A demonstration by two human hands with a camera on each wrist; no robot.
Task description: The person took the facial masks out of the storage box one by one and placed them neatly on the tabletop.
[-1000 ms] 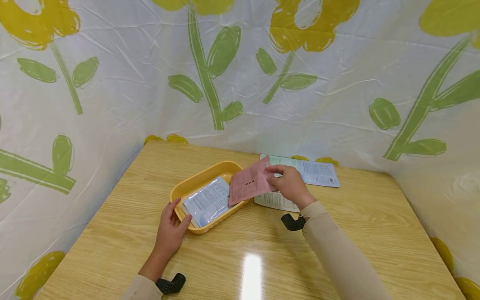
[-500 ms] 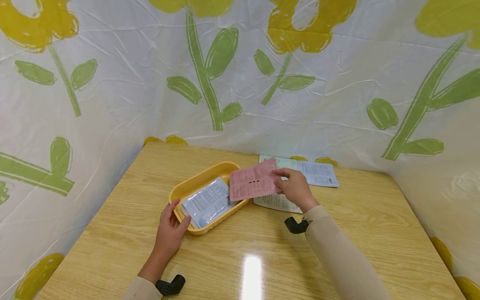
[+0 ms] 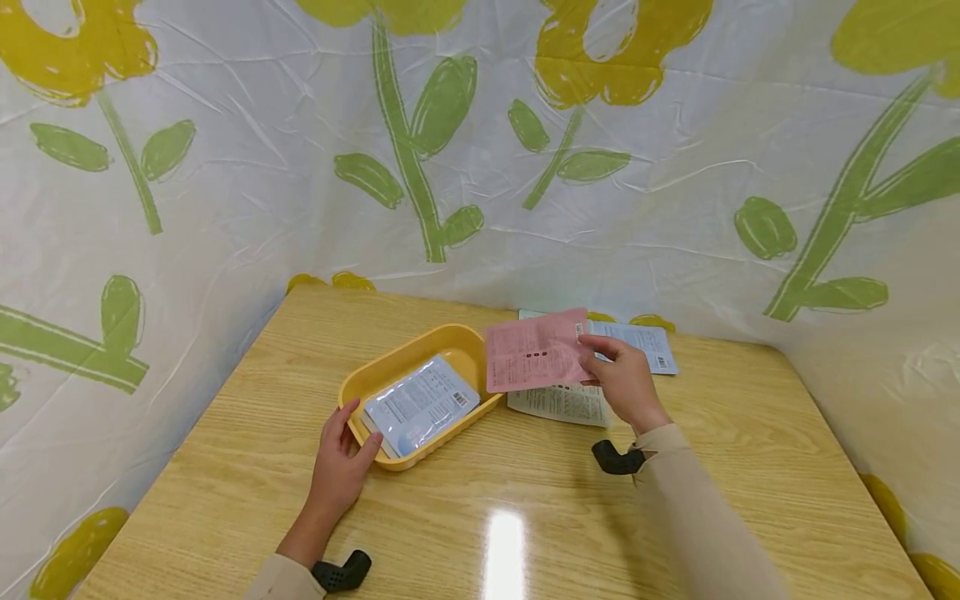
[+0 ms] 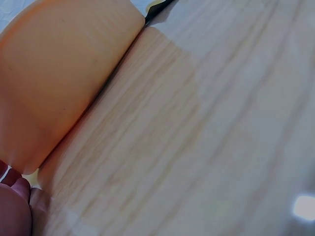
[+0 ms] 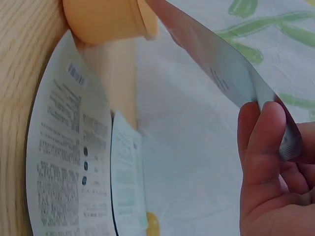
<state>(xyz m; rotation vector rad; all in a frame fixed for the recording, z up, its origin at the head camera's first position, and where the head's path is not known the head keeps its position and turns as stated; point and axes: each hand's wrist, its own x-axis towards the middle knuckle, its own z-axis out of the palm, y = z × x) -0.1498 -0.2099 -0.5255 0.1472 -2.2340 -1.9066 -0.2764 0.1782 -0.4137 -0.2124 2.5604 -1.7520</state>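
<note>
My right hand point(image 3: 626, 375) pinches the right edge of a flat pink sachet point(image 3: 528, 354) between thumb and fingers. The sachet is held up over the back of the table, just right of the yellow plastic basket point(image 3: 423, 337). In the right wrist view the pink sachet point(image 5: 216, 59) slants upward from the fingertips. My left hand point(image 3: 345, 458) grips the basket's near left end, thumb at the front rim and fingers at the left side. Inside the basket a light blue printed sachet point(image 3: 420, 404) lies on top, near its front. The left wrist view shows the basket's outer wall point(image 4: 64, 73).
On the table right of the basket lie a pale green-grey sachet point(image 3: 558, 407), a light green one point(image 5: 128, 162) behind it and a blue one point(image 3: 648, 346) at the back. A flower-printed cloth point(image 3: 480, 167) hangs behind the wooden table point(image 3: 465, 533).
The right hand has carried the pink sachet rightward, away from over the basket, uncovering the right end of the blue sachet inside. My left hand has stayed at the basket's end.
</note>
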